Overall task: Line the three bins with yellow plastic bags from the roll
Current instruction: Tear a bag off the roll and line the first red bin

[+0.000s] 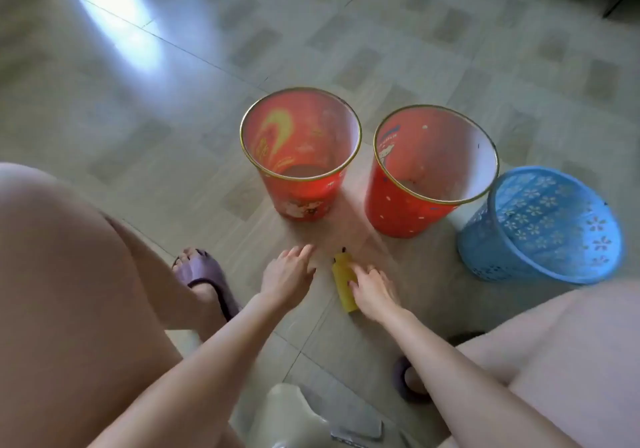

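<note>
Roll of yellow bags (344,283): lies on the floor (173,108), near the three unlined bins, long axis running away from the person. Right hand (372,291): grip open, fingertips touching its right flank; the nearer. Left hand (289,274): open, just beside, apart.

Sunlit patterned tile floor (173,76)
</note>
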